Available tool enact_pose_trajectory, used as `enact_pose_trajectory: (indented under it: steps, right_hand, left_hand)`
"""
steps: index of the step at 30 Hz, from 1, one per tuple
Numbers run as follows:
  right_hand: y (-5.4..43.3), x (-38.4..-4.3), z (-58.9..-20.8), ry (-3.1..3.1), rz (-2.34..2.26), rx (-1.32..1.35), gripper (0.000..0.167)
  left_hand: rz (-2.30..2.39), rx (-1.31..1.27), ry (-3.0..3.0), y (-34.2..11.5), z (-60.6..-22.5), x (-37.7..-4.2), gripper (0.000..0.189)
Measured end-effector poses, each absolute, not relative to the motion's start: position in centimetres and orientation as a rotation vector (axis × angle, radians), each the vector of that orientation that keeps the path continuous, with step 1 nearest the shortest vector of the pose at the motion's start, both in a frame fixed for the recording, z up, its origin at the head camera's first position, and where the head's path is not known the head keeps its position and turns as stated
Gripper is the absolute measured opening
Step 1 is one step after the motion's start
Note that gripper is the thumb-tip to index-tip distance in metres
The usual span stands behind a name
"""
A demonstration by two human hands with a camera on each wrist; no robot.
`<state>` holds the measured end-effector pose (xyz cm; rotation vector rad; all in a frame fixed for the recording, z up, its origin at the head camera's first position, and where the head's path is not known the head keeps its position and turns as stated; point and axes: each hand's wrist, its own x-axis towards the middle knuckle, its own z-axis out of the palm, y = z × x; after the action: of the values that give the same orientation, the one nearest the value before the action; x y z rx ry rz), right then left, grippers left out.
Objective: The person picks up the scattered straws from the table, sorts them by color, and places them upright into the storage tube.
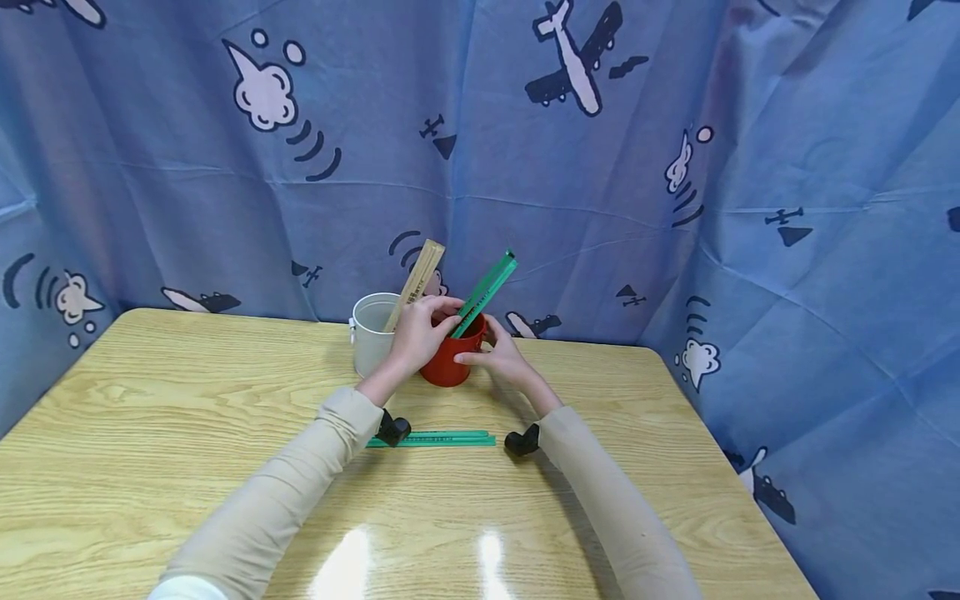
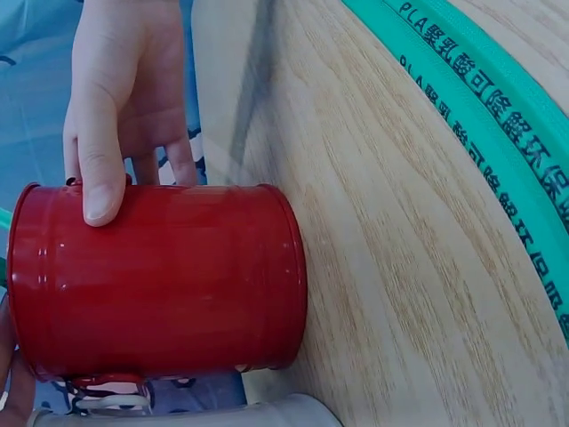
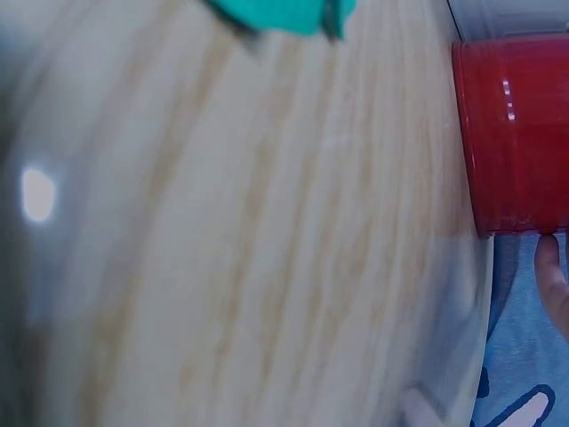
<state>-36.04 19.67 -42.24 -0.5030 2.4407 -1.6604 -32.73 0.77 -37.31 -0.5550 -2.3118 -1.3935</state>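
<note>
Gripped by the right hand [image 1: 504, 360], thumb in front: round red metal bucket [image 1: 444, 367]! Left hand [image 1: 420, 332] touches long green printed sticks [image 1: 487, 287] at its mouth; pinching or not, can't tell.

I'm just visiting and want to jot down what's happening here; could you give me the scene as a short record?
Right hand: holds the red bucket, thumb on its near side
Left hand: beside the slanting green packets at that bucket's rim; its grip is unclear
Red bucket contents: those slanting packets, rising from its mouth
White bucket: beside the red one, with beige packets leaning in it
Flat green packets: on the table, black print including "PLA"
Backdrop: blue airplane-print cloth
</note>
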Motion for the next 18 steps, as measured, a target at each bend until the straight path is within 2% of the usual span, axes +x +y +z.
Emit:
enact_pose_trajectory:
  steps: [7,18]
  right_hand:
    - [19.6,-36.0,-42.5,2.474,-1.662,-0.496,0.078]
    - [19.4,-35.4,-41.6,2.48,-1.631,-0.476,0.084]
  left_hand:
    - [-1.319,-0.534,-2.386,1.1,-37.1,-32.6,0.028]
    - [-1.408,-0.569,-2.405,0.8,-36.1,-31.7,0.032]
